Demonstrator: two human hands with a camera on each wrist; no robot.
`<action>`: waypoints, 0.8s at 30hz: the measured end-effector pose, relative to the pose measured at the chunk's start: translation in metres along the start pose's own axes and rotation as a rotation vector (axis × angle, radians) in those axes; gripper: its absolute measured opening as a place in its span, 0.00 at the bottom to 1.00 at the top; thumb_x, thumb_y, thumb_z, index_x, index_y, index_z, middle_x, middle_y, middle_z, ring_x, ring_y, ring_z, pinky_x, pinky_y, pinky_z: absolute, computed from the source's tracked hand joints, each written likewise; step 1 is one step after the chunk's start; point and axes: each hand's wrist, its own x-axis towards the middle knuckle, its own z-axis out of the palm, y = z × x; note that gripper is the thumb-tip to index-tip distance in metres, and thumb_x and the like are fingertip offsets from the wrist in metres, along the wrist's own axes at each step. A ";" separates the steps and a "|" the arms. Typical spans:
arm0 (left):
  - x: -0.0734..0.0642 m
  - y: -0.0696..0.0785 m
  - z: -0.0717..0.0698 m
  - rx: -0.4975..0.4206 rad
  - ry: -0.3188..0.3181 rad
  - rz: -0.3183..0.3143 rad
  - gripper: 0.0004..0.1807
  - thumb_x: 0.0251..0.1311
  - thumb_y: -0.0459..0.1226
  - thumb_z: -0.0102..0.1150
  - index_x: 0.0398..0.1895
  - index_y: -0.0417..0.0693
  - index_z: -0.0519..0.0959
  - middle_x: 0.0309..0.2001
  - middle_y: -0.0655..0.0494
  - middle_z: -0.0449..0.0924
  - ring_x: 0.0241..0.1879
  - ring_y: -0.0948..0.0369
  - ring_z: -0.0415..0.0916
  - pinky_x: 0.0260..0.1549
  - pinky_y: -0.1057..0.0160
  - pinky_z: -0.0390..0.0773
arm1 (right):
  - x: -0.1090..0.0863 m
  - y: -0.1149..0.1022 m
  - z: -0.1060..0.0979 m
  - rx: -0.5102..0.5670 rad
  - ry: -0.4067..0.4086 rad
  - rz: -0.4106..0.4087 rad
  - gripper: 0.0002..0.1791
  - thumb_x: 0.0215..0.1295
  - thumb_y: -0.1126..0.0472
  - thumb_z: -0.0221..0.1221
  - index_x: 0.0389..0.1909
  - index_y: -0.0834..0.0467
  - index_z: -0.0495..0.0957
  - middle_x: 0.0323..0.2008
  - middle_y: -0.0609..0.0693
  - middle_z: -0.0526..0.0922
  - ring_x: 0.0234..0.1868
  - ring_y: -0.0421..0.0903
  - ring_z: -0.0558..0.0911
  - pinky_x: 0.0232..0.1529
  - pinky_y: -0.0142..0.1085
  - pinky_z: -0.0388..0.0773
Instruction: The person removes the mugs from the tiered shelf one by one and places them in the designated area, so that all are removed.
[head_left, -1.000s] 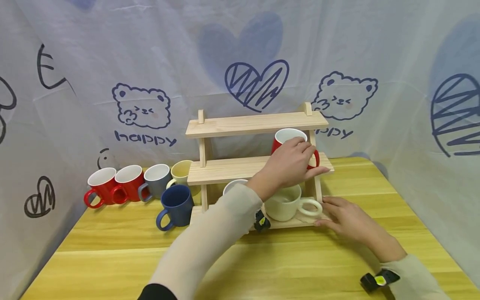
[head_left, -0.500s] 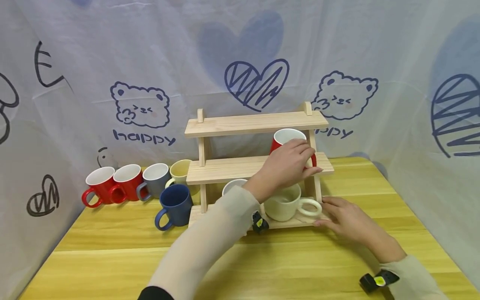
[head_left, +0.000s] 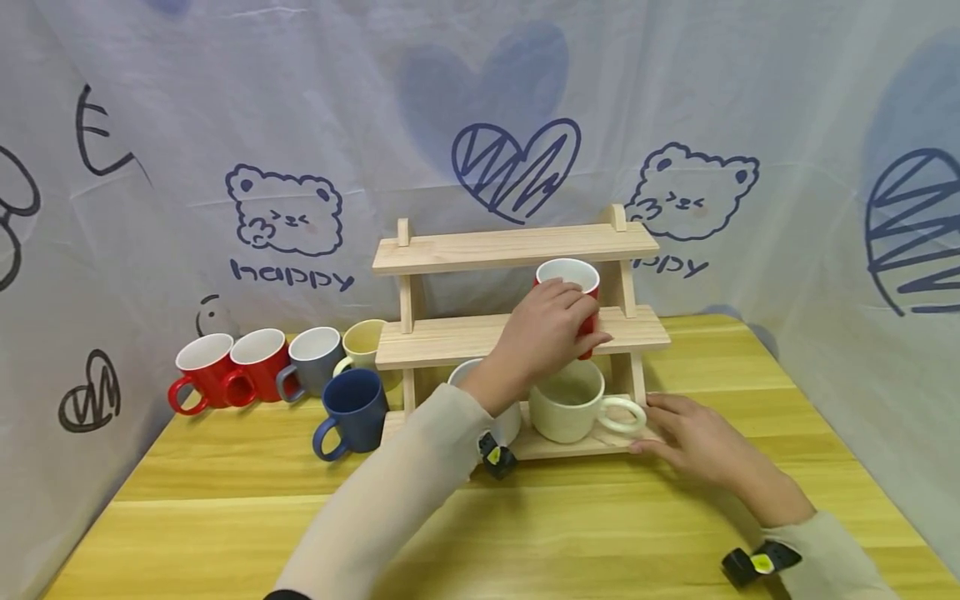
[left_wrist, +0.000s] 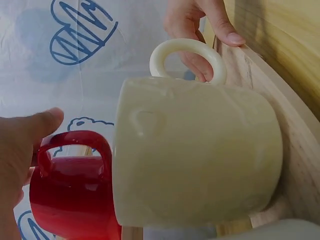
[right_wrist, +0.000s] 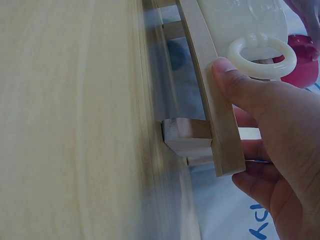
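Note:
My left hand (head_left: 543, 337) grips a red mug (head_left: 588, 325) with a white inside from above, near its rim. It is at the middle tier of a three-tier wooden shelf (head_left: 450, 340); whether its base touches the board cannot be told. In the left wrist view the red mug's handle (left_wrist: 75, 137) shows beside the thumb. My right hand (head_left: 697, 437) holds the right end of the bottom board (right_wrist: 225, 127), thumb on one side and fingers on the other. Close to it stands a cream mug (head_left: 566, 408) with a ring handle. A white mug (head_left: 510, 423) is partly behind my left forearm.
Left of the shelf on the wooden table (head_left: 247, 533) stand two red mugs (head_left: 206, 371), a grey mug (head_left: 318, 367), a yellow mug (head_left: 365, 337) and a dark blue mug (head_left: 356, 412). A printed cloth (head_left: 390, 108) hangs behind.
My left hand and the red mug have shifted left along the middle tier, away from the right upright. My right hand keeps its place on the shelf's end.

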 end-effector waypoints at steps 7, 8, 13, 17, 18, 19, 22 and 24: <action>-0.012 -0.002 -0.003 0.053 0.105 -0.053 0.15 0.60 0.48 0.67 0.39 0.47 0.81 0.41 0.54 0.82 0.50 0.55 0.75 0.53 0.59 0.73 | 0.000 0.001 0.001 -0.006 -0.007 0.007 0.29 0.58 0.41 0.66 0.50 0.60 0.83 0.52 0.59 0.80 0.51 0.60 0.80 0.52 0.55 0.77; -0.014 -0.003 -0.004 0.065 0.105 -0.072 0.16 0.60 0.49 0.66 0.40 0.47 0.81 0.42 0.54 0.81 0.50 0.55 0.74 0.53 0.58 0.73 | 0.000 0.001 0.001 -0.008 -0.007 0.006 0.29 0.58 0.41 0.66 0.50 0.61 0.83 0.52 0.60 0.80 0.51 0.60 0.80 0.52 0.55 0.77; -0.024 -0.007 -0.007 0.091 0.076 -0.173 0.20 0.61 0.54 0.62 0.43 0.49 0.78 0.44 0.55 0.80 0.49 0.54 0.73 0.48 0.56 0.72 | 0.000 0.001 0.001 -0.012 -0.003 0.006 0.28 0.58 0.41 0.66 0.49 0.60 0.83 0.52 0.60 0.80 0.51 0.61 0.80 0.52 0.55 0.76; -0.029 -0.011 -0.010 0.093 0.017 -0.239 0.21 0.63 0.56 0.58 0.44 0.50 0.77 0.43 0.55 0.80 0.49 0.54 0.73 0.46 0.56 0.71 | -0.001 0.001 0.001 -0.013 -0.001 0.010 0.28 0.58 0.41 0.66 0.49 0.60 0.82 0.52 0.60 0.80 0.51 0.61 0.80 0.52 0.55 0.76; -0.030 -0.012 -0.011 0.088 -0.007 -0.259 0.22 0.64 0.57 0.57 0.45 0.50 0.77 0.43 0.55 0.80 0.49 0.54 0.72 0.46 0.57 0.70 | -0.001 0.001 0.001 -0.012 -0.002 0.010 0.28 0.58 0.41 0.66 0.49 0.60 0.82 0.52 0.60 0.80 0.51 0.61 0.80 0.52 0.55 0.76; -0.032 -0.013 -0.011 0.081 -0.035 -0.279 0.22 0.65 0.58 0.55 0.45 0.50 0.77 0.43 0.55 0.79 0.49 0.54 0.72 0.46 0.57 0.70 | -0.001 0.001 0.001 -0.013 -0.004 0.009 0.28 0.58 0.41 0.66 0.49 0.60 0.82 0.52 0.60 0.80 0.52 0.61 0.80 0.53 0.55 0.76; -0.035 -0.016 -0.014 0.061 -0.116 -0.326 0.22 0.67 0.58 0.51 0.44 0.50 0.76 0.42 0.55 0.79 0.49 0.54 0.72 0.47 0.56 0.69 | 0.000 0.000 0.001 -0.011 -0.006 0.008 0.29 0.58 0.41 0.66 0.50 0.60 0.82 0.52 0.60 0.80 0.52 0.61 0.80 0.53 0.55 0.76; -0.036 -0.019 -0.015 0.054 -0.154 -0.345 0.22 0.68 0.58 0.49 0.44 0.50 0.76 0.42 0.56 0.79 0.49 0.54 0.72 0.48 0.56 0.68 | 0.000 0.000 0.001 -0.009 -0.004 0.009 0.29 0.59 0.41 0.66 0.50 0.60 0.82 0.53 0.60 0.80 0.52 0.61 0.79 0.53 0.56 0.76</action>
